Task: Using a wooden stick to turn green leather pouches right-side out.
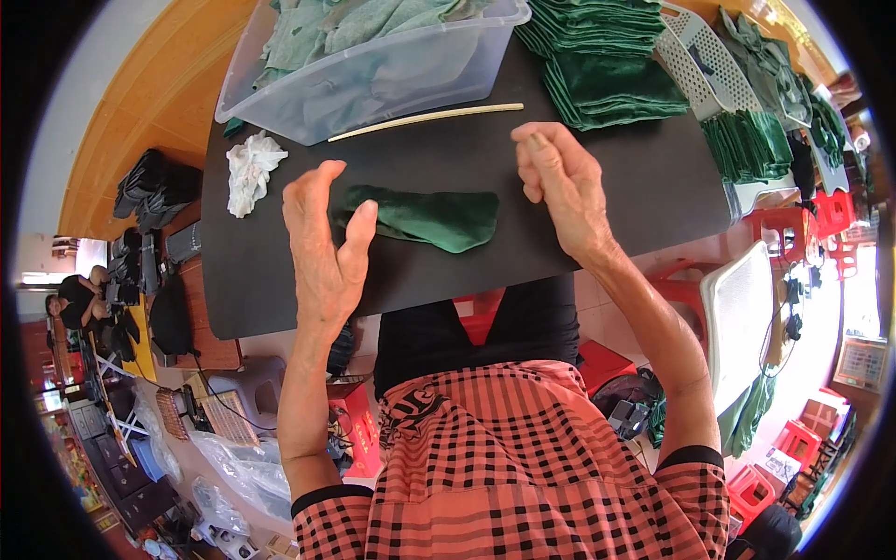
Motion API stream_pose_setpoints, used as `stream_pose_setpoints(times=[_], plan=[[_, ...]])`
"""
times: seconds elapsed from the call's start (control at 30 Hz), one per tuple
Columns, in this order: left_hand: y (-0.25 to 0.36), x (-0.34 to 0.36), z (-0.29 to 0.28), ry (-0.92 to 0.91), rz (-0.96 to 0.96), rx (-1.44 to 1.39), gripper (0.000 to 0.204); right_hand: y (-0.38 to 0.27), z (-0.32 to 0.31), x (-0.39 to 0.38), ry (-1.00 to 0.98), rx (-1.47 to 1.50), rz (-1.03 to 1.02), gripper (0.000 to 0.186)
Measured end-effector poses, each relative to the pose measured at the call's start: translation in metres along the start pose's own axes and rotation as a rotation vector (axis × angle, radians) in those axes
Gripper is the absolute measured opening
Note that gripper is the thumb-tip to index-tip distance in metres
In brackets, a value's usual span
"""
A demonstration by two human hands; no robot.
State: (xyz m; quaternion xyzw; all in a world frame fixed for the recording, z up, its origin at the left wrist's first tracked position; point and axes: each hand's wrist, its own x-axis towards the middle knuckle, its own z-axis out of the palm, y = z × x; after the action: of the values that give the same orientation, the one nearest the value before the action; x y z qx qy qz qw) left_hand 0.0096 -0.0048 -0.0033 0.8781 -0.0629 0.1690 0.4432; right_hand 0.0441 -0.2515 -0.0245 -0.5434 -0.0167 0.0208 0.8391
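A dark green velvet piece (439,219), narrow and pouch-like, lies on the black table (420,271) in front of me. At its left end is my left hand (327,243), open, with thumb and fingers apart and nothing between them. My right hand (565,187) is raised to the right of the velvet piece, apart from it. Its fingers are curled in against the thumb, and nothing shows in them. Beyond the velvet piece lies a thin pale stick (429,120), close to a clear plastic bin (392,98) that holds green fabric pieces (364,28).
A crumpled white cloth or tissue (252,173) lies at the table's left. Stacks of green velvet pieces (611,89) fill the far right, beside a perforated grey basket (709,70). Red stools (789,229) and a white-backed chair (737,317) stand right. Another person (79,299) sits far left.
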Motion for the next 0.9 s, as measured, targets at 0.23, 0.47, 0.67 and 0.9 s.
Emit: stream_pose_setpoints(times=[0.23, 0.47, 0.67, 0.9], plan=[[0.001, 0.015, -0.009, -0.233, 0.359, 0.356, 0.041, 0.000, 0.037, -0.005, -0.500, -0.932, -0.571, 0.059], [-0.030, 0.023, -0.018, -0.307, 0.143, -0.072, 0.022, 0.011, 0.021, 0.007, -0.322, -0.568, -0.215, 0.015], [-0.010, 0.010, 0.011, -0.032, 0.390, 0.249, 0.022, 0.013, 0.021, 0.009, -0.235, -0.657, -0.220, 0.019], [0.015, -0.020, 0.053, -0.153, 0.605, 0.176, 0.025, 0.021, 0.019, 0.012, -0.222, -0.612, -0.276, 0.015]])
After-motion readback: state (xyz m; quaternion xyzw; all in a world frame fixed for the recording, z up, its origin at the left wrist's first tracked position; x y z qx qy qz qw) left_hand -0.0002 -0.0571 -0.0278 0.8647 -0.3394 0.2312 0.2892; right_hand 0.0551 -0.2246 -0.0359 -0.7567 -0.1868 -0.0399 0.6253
